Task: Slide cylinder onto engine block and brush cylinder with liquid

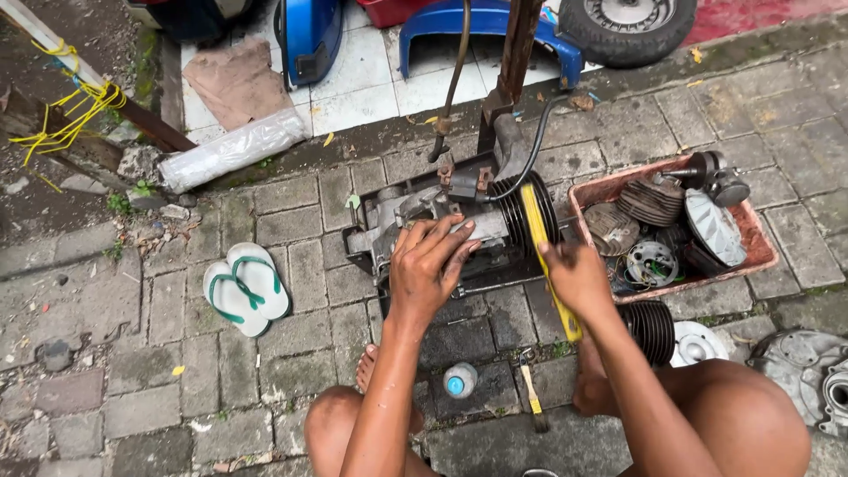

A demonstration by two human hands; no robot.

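Left hand (430, 265) lying spread, fingers open, on the grey engine case (424, 221) sitting on the brick paving (291, 344); right hand (576, 278) closing round a yellow-handled brush (541, 243), pressing it against the black finned cylinder (527, 212). Further out, a red tray (761, 243) of engine parts lying just right, green-strapped sandals (245, 287) resting well left.
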